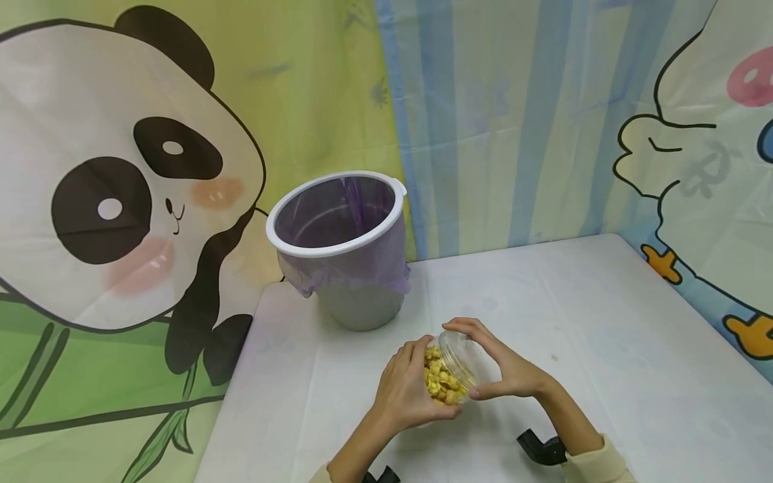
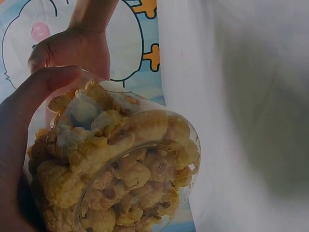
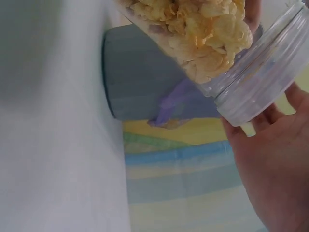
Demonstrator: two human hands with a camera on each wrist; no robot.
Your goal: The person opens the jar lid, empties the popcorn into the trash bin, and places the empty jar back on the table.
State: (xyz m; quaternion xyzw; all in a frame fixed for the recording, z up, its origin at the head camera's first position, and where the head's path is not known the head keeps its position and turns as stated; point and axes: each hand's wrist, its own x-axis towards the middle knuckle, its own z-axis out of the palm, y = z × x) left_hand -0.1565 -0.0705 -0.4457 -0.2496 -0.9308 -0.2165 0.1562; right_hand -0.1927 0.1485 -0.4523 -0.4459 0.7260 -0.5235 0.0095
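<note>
A clear plastic jar [image 1: 442, 379] of yellow popcorn [image 3: 207, 34] is held tilted above the white table, its lidded end toward the right. My left hand [image 1: 406, 392] grips the jar body, thumb and fingers wrapped around it. With thumb and fingers, my right hand [image 1: 504, 365] holds the clear screw lid [image 3: 265, 72] by its rim. The lid sits at the jar's mouth; whether it is still threaded on I cannot tell. In the left wrist view the jar's round base [image 2: 135, 188] faces the camera, popcorn pressed against it.
A grey bin [image 1: 361, 305] with a white rim and a purple liner bag [image 1: 386, 261] stands on the white table [image 1: 543, 302], beyond the hands. Printed cloths with a panda [image 1: 121, 168] and stripes [image 1: 483, 134] hang behind. Black wrist mounts [image 1: 541, 448] sit at both wrists.
</note>
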